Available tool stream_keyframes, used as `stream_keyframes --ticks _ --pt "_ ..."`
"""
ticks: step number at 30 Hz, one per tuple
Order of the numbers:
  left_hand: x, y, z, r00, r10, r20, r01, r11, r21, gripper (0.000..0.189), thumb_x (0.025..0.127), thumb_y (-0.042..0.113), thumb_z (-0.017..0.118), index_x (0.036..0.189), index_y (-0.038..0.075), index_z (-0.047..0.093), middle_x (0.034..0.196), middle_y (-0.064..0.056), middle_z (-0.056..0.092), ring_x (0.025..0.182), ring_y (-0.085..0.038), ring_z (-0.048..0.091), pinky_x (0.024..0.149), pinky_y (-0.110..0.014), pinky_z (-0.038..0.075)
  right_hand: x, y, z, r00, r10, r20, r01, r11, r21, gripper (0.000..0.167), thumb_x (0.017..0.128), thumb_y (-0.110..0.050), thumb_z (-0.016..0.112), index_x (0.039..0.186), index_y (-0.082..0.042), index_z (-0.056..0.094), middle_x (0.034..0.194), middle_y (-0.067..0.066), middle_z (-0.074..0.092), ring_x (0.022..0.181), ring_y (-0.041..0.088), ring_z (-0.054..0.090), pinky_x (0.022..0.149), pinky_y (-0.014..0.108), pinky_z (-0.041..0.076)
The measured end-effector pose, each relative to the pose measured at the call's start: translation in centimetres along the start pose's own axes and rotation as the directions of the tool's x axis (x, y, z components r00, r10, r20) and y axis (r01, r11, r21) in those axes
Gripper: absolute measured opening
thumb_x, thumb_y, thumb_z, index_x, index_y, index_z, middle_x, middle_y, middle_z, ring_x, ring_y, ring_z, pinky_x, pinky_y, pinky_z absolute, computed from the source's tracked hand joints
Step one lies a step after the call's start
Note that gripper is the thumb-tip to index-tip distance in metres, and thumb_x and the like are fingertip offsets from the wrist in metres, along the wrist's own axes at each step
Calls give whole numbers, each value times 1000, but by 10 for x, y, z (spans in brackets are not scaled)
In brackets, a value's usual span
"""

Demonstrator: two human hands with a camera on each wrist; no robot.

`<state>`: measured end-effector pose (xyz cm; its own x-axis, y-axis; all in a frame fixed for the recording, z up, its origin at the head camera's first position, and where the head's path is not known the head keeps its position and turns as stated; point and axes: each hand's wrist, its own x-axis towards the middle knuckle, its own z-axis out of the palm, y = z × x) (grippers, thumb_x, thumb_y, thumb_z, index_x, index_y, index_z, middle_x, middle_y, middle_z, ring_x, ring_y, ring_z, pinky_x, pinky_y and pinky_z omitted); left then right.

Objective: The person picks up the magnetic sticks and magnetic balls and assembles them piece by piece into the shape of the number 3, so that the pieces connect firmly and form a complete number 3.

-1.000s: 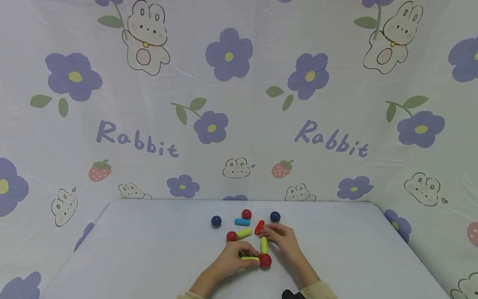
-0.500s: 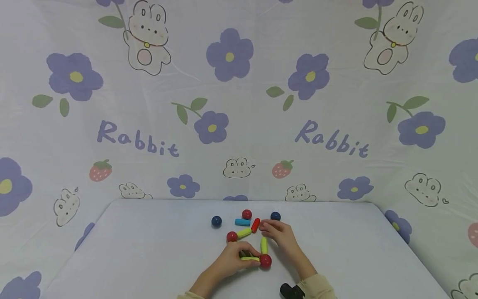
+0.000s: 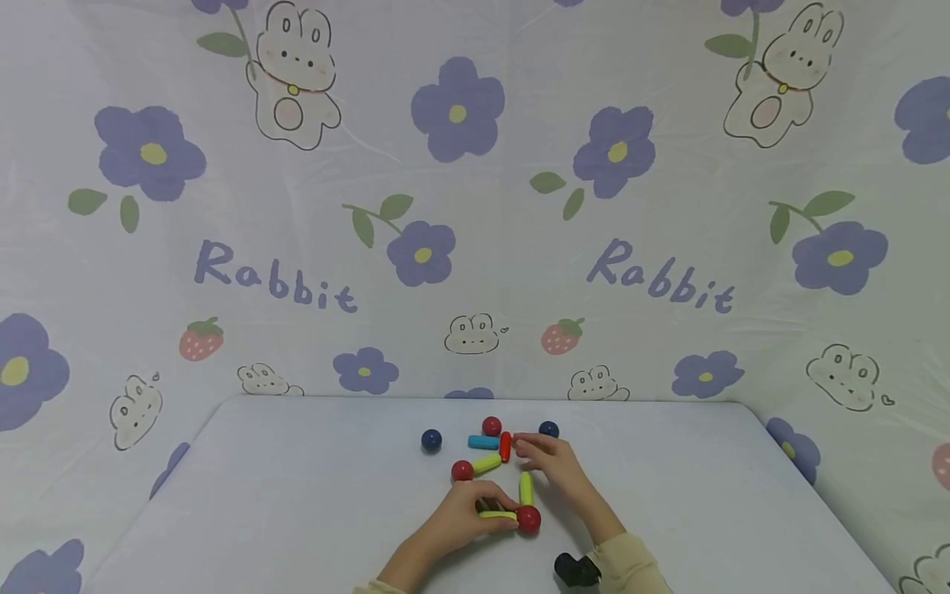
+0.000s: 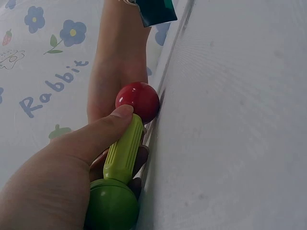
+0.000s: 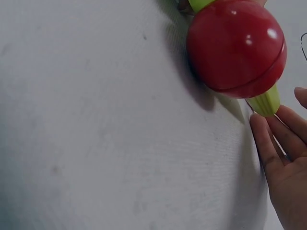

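Observation:
My left hand (image 3: 466, 513) pinches a yellow-green ribbed rod (image 4: 123, 151) of a magnetic-looking building toy. A red ball (image 3: 529, 520) is at the rod's one end, and a green ball (image 4: 112, 206) shows at the other in the left wrist view. A second yellow-green rod (image 3: 526, 489) points away from that red ball. My right hand (image 3: 558, 468) is beyond it with fingers extended, holding nothing. Its fingertips are just right of a red rod (image 3: 505, 446); whether they touch it I cannot tell. Left of there, another yellow-green rod (image 3: 487, 464) joins a red ball (image 3: 462, 470).
Further back on the white table (image 3: 297, 487) lie a blue rod (image 3: 483, 442), a red ball (image 3: 491, 426) and two dark blue balls, one on the left (image 3: 431, 440) and one behind the right hand (image 3: 549, 429). A black object (image 3: 576, 569) is at the right sleeve.
The red rod has shifted left and turned more upright in the head view, its near end now by the far yellow-green rod. My right hand has moved slightly left and away. The left hand stays put.

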<state>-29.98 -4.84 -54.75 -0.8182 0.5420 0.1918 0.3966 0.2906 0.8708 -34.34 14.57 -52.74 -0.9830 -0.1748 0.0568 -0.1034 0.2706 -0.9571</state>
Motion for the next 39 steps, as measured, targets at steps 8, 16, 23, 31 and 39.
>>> stream_keyframes --ticks 8,16,23,31,39 --pt "0 2 -1 1000 20 2 -20 1000 5 21 74 34 71 93 26 69 83 11 64 72 -8 56 68 -25 48 1 -3 -2 995 -41 90 44 999 -31 41 91 -31 52 121 -4 54 116 12 56 98 28 55 84 42 43" --pt "-1 3 -1 999 35 -1 -35 999 2 21 75 33 71 93 25 69 84 10 64 73 -8 57 68 -25 48 -14 -33 -1 991 -35 132 43 998 -53 39 93 -25 50 121 2 52 119 19 53 98 35 54 85 48 40" --pt "-1 3 -1 999 38 -2 -38 999 9 22 74 34 71 94 26 69 84 11 64 73 -7 57 68 -25 48 -18 -37 -2 990 -52 133 59 997 -54 39 93 -24 49 121 3 52 117 20 54 103 36 52 85 46 41" --pt "-1 2 -1 999 33 5 -33 999 4 21 74 33 71 94 26 68 84 11 64 74 -8 57 68 -25 48 -5 -11 -7 975 -188 -119 190 982 8 24 88 -15 58 108 -2 61 100 11 63 89 28 59 74 34 49" --pt "0 0 0 999 47 -4 -47 999 4 22 74 33 72 93 25 68 84 12 64 73 -8 57 67 -25 48 3 4 -12 835 -354 -421 304 935 -184 22 80 -5 66 102 -6 63 99 6 62 94 19 52 82 38 42"
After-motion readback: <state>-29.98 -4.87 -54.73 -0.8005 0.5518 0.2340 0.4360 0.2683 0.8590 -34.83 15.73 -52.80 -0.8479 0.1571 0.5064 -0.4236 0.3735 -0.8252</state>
